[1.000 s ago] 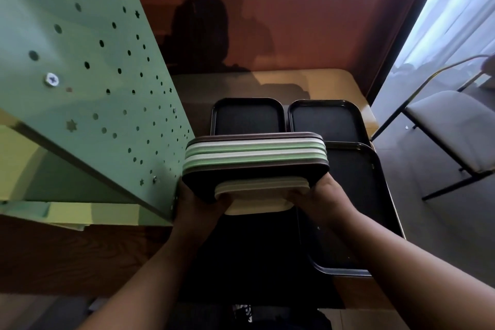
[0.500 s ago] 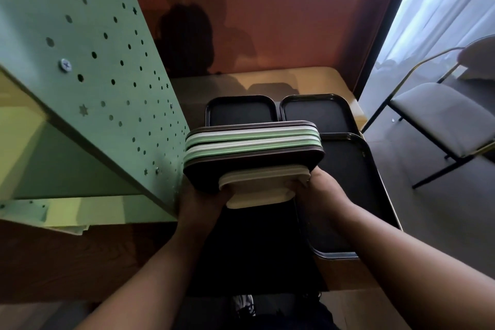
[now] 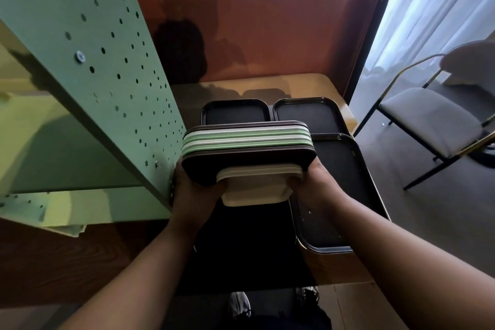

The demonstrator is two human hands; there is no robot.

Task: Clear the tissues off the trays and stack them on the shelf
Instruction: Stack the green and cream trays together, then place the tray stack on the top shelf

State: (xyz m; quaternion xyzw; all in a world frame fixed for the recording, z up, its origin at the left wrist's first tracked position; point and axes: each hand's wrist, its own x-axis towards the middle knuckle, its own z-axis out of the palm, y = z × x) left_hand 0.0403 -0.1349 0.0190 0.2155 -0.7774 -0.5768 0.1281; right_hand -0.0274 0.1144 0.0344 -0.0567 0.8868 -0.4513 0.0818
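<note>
I hold a stack of trays point(image 3: 247, 142) in front of me above the table: brown, green and white ones on top and a smaller cream one at the bottom. My left hand point(image 3: 194, 190) grips the stack's near left corner from below. My right hand point(image 3: 314, 186) grips its near right corner. The stack hangs level, just right of the green perforated shelf point(image 3: 88, 72). No tissues are visible on it.
Three black trays lie on the wooden table: one far left point(image 3: 235, 112), one far right point(image 3: 308, 114), and a large one point(image 3: 345, 195) at the right edge. An orange-brown partition point(image 3: 267, 24) backs the table. A grey chair point(image 3: 434, 120) stands to the right. My shoes show below.
The stack has stayed in both hands and sits slightly lower and nearer the shelf's side panel. My view has shifted a little, bringing more of the shelf and the chair into sight.
</note>
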